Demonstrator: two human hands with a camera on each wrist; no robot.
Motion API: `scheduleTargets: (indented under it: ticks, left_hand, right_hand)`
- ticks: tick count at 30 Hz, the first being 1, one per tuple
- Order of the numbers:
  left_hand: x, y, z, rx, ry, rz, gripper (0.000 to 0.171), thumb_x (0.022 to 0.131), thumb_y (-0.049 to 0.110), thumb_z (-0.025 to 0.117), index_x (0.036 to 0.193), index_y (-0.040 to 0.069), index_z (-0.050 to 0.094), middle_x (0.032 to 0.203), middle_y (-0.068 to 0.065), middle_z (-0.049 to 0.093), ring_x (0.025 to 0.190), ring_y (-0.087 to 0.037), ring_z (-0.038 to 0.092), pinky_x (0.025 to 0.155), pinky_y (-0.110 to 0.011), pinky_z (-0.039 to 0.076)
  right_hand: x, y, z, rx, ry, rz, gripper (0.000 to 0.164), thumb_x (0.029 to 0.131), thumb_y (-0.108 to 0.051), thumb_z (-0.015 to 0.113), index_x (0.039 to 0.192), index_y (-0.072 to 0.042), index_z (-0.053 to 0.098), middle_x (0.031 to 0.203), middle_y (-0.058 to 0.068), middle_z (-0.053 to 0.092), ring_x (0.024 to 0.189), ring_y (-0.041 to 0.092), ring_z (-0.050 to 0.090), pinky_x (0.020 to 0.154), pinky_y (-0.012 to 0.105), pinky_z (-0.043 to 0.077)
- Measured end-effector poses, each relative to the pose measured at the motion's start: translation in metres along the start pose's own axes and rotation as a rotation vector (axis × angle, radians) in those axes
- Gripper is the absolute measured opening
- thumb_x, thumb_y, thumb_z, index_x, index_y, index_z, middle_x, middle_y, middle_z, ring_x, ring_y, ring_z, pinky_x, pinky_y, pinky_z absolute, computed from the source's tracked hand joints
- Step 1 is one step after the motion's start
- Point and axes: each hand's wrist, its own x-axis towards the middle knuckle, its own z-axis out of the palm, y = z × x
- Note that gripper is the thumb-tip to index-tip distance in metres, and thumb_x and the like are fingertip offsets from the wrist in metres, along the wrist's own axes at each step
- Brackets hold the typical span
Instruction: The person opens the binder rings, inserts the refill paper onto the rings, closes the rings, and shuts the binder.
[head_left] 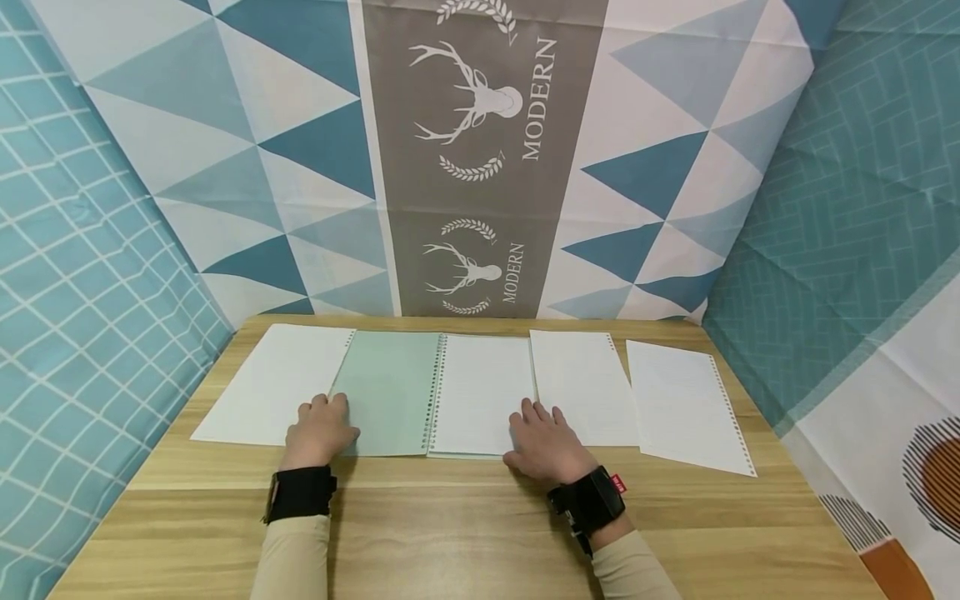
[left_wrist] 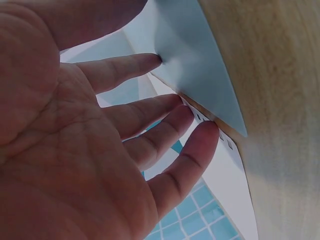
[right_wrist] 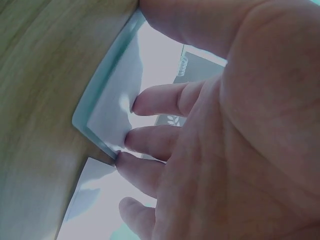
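Observation:
A spiral notebook lies spread on the table, its pale green cover (head_left: 393, 392) on the left and its white pages (head_left: 483, 392) on the right of the ring binding (head_left: 435, 396). My left hand (head_left: 318, 429) rests at the cover's lower left, fingertips down where the cover meets a loose white sheet (head_left: 281, 379). In the left wrist view its fingers (left_wrist: 150, 115) are extended. My right hand (head_left: 547, 442) touches the lower right corner of the pages with spread fingers (right_wrist: 155, 135), its outer fingers near another loose sheet (head_left: 588, 392). Neither hand grips anything.
A further loose sheet (head_left: 686, 404) with punched holes lies at the far right, slightly turned. All the paper sits on a wooden table (head_left: 450, 533). A patterned cloth (head_left: 465, 167) hangs behind the back edge, with more cloth on both sides.

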Motion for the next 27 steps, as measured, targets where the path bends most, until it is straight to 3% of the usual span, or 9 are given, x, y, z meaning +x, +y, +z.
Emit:
scheduleTargets:
  ticks: [7,11,15,20,23,27]
  left_hand:
    - [0.003,-0.002,0.002,-0.006,0.007,-0.006,0.036,0.091,0.016,0.070,0.115,-0.007,0.057,0.115,-0.033,0.054,0.100,-0.047,0.050,0.076,-0.061,0.050]
    - [0.002,0.002,0.003,0.004,-0.008,0.011,0.041,0.092,0.015,0.069,0.122,-0.008,0.054,0.119,-0.036,0.050,0.108,-0.053,0.047,0.079,-0.064,0.049]
    - [0.002,0.020,0.007,0.028,-0.024,0.080,0.059,0.092,0.022,0.072,0.138,-0.006,0.049,0.140,-0.042,0.040,0.127,-0.061,0.039,0.093,-0.073,0.045]
    - [0.004,0.053,0.018,-0.028,-0.100,0.223,0.081,0.088,0.035,0.078,0.153,0.004,0.041,0.161,-0.038,0.019,0.146,-0.060,0.023,0.106,-0.078,0.033]
    - [0.003,0.067,0.024,-0.033,-0.148,0.250,0.084,0.086,0.037,0.081,0.154,0.007,0.041,0.163,-0.036,0.019,0.148,-0.056,0.023,0.108,-0.078,0.031]
    - [0.000,0.072,0.028,0.017,-0.166,0.236,0.083,0.086,0.037,0.081,0.153,0.007,0.043,0.160,-0.034,0.027,0.146,-0.054,0.029,0.107,-0.075,0.035]
  right_hand:
    - [0.001,0.004,-0.001,0.043,0.004,0.001,0.057,0.097,-0.042,0.066,0.133,0.002,0.057,0.157,0.027,0.040,0.148,0.043,0.038,0.120,0.064,0.028]
    - [0.003,0.000,0.001,0.047,0.061,-0.034,0.054,0.098,-0.042,0.065,0.129,0.002,0.060,0.156,0.027,0.042,0.147,0.042,0.039,0.119,0.064,0.029]
    - [0.004,-0.010,0.004,0.045,0.095,-0.169,0.055,0.099,-0.040,0.063,0.141,-0.006,0.056,0.158,0.024,0.041,0.148,0.039,0.039,0.118,0.061,0.034]
    - [0.004,-0.027,0.006,-0.009,0.054,-0.335,0.057,0.102,-0.043,0.056,0.155,-0.022,0.045,0.164,0.018,0.035,0.151,0.035,0.037,0.115,0.057,0.041]
    - [0.004,-0.032,0.008,-0.049,0.030,-0.357,0.053,0.103,-0.042,0.056,0.153,-0.028,0.047,0.163,0.014,0.037,0.151,0.033,0.038,0.113,0.056,0.043]
    - [0.004,-0.032,0.011,-0.056,0.000,-0.335,0.051,0.103,-0.040,0.056,0.152,-0.031,0.048,0.163,0.011,0.037,0.151,0.030,0.038,0.114,0.056,0.043]
